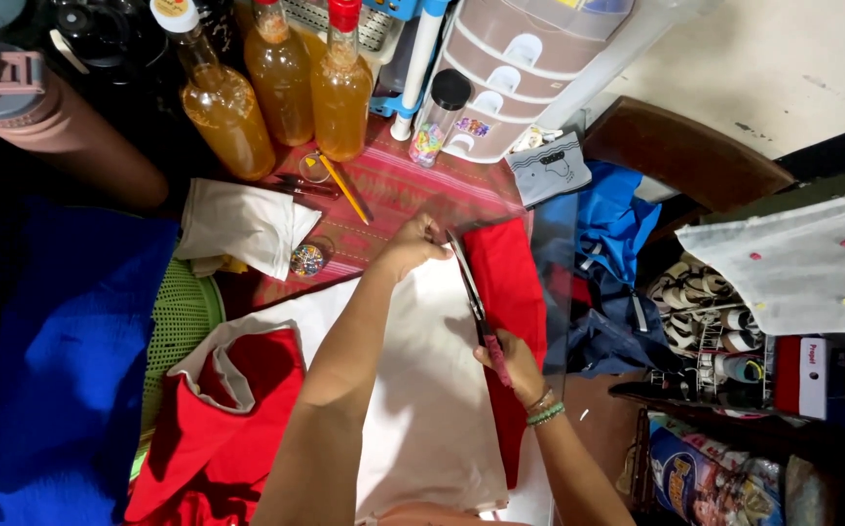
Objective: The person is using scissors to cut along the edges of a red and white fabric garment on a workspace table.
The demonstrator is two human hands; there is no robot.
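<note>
Right hand (512,362) grips scissors (471,292), fingers clamped through the handles, blades running along the seam where red fabric (505,278) meets cream cloth (422,390). Left hand (413,244), fingers together, pins the cloth's far edge taut on the surface (393,185), steadying the cut line

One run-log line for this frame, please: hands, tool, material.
left hand pins white cloth at far edge | right hand holds scissors | blades along edge of red cloth | three amber bottles behind
</note>
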